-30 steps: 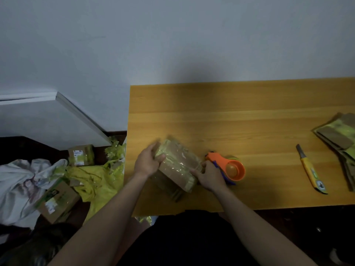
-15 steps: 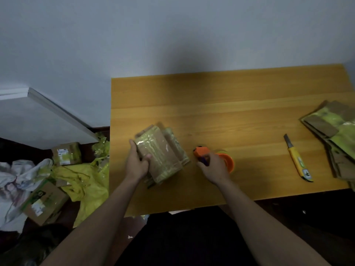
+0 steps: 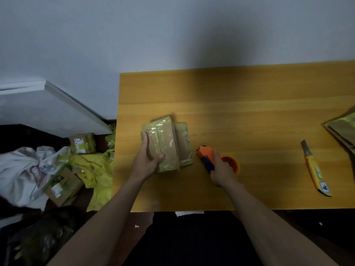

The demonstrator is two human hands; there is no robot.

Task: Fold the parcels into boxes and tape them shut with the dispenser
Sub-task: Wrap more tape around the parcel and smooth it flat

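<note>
Cardboard parcel (image 3: 163, 144), brown and wrapped in glossy clear tape, lies flat on the wooden bench (image 3: 249, 104) near its left edge, with a second taped flap or panel (image 3: 183, 144) showing just beside it on the right. My left hand (image 3: 148, 160) grips the parcel's near left corner — fingers laid along the left edge, thumb pressed on the top face. My right hand (image 3: 221, 169) is closed round the orange tape dispenser (image 3: 208, 154), which sits on the bench just right of the parcel and apart from it; its blue handle part shows beneath the orange head, and the orange roll core shows past my knuckles.

Further right on the bench lies a yellow utility knife (image 3: 315, 169), blade end pointing away from me, well apart from both hands. At the far right edge sits a stack of flattened taped cardboard (image 3: 343, 129), cut off by the frame.

On the floor left of the bench: taped cardboard boxes (image 3: 82, 143) with labels, crumpled yellow plastic wrapping (image 3: 96, 169), and a white cloth bundle (image 3: 21, 169).
</note>
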